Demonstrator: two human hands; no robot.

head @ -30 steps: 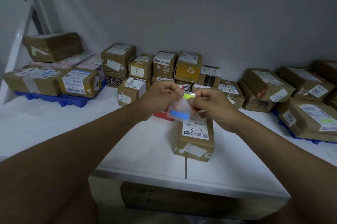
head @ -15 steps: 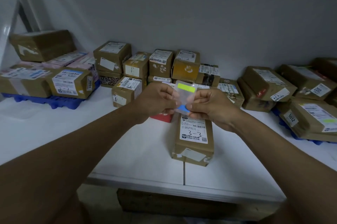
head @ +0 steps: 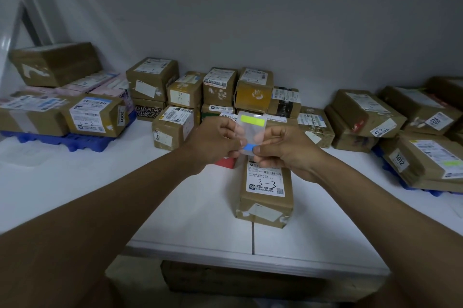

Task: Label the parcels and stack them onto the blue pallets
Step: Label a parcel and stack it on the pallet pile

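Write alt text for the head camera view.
Both hands, left hand and right hand, pinch a clear sticker sheet above a parcel marked 3-3 on a white table; more parcels line the wall.

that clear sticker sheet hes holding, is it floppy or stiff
Probably thin but fairly springy: the clear sticker sheet stands upright above both hands without drooping. Likely very light, since the left hand and right hand only pinch its lower edges. Its glossy surface may be slippery.

Brown parcels [head: 265, 190], blue pallet [head: 72, 141], yellow-green sticker [head: 252, 122]
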